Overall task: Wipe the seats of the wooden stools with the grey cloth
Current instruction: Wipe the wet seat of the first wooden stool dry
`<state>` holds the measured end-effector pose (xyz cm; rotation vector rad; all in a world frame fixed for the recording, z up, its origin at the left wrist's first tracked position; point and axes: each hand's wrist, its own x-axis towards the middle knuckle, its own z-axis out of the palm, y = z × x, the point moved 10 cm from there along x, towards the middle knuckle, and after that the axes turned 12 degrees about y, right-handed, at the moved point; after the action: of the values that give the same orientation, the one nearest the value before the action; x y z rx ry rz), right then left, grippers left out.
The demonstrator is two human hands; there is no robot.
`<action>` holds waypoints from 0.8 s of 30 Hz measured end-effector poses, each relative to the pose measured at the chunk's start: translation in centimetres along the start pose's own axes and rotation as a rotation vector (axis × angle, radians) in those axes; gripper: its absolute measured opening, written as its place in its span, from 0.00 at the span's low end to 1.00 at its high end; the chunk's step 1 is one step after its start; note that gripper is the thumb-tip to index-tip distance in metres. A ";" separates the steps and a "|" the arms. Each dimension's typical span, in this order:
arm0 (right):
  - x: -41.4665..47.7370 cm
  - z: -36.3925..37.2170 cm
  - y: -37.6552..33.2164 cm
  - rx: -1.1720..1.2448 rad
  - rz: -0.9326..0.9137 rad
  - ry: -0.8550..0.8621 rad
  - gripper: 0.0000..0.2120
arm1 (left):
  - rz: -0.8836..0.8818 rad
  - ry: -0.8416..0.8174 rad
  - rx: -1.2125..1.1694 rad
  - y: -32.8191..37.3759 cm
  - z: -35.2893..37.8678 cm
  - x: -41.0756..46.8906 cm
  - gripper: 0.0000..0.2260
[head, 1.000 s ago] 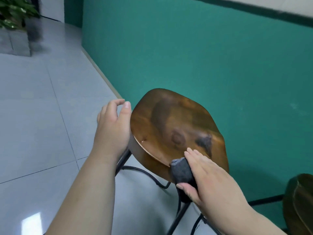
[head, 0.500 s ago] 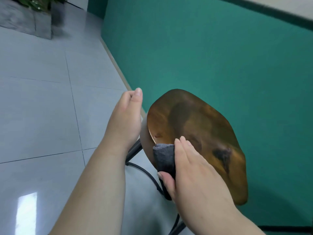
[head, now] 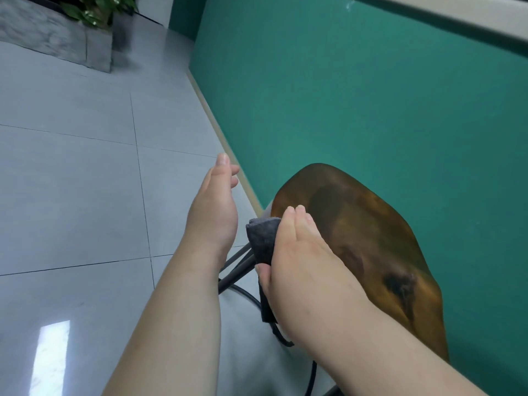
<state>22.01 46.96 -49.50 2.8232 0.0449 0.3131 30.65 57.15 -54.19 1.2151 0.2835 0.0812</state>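
Note:
A wooden stool with a dark brown glossy seat [head: 365, 232] stands on black metal legs [head: 237, 267] beside a green wall. My right hand [head: 297, 252] presses a folded grey cloth [head: 261, 238] against the seat's near left edge. My left hand [head: 213, 207] hovers just left of the stool, fingers loosely apart, holding nothing and not touching the seat.
The green wall [head: 371, 95] runs along the right, with a beige skirting strip at its foot. Grey glossy floor tiles [head: 80, 181] spread to the left. A grey stone planter [head: 57, 38] with green leaves stands at the far top left.
My right hand has slid the cloth along the seat's near edge from its right side to its left end. My left hand has let go of the seat rim and drifted away.

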 end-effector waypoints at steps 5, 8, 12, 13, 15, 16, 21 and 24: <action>2.8 1.5 -0.5 -0.041 -0.016 -0.051 0.48 | -0.140 -0.077 -0.176 -0.8 0.7 0.1 0.27; 3.9 1.1 -0.9 0.010 -0.012 -0.056 0.52 | -0.206 -0.136 -0.265 -1.2 1.1 0.1 0.29; 3.3 -0.7 -1.0 0.171 -0.019 -0.029 0.43 | -0.263 -0.208 -0.375 -1.5 1.8 0.2 0.31; 2.8 -1.5 -1.2 0.194 -0.066 -0.004 0.39 | -0.265 -0.217 -0.388 -1.6 1.9 0.2 0.31; 1.7 -2.8 -1.8 0.173 -0.239 0.039 0.31 | -0.253 -0.211 -0.382 -1.6 1.9 0.5 0.31; 1.2 -3.0 -2.1 0.135 -0.341 0.034 0.24 | -0.241 -0.196 -0.363 -1.7 1.8 0.6 0.31; 0.9 -1.9 -2.2 0.035 -0.536 -0.089 0.17 | -0.163 -0.133 -0.192 -1.9 2.2 0.4 0.27; 2.3 -1.9 -2.3 0.074 -0.536 -0.112 0.17 | -0.149 -0.134 -0.134 -2.0 2.4 0.2 0.25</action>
<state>23.86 49.89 -47.94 2.7562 0.7825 0.0295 31.26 54.27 -55.28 1.0578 0.2464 -0.1091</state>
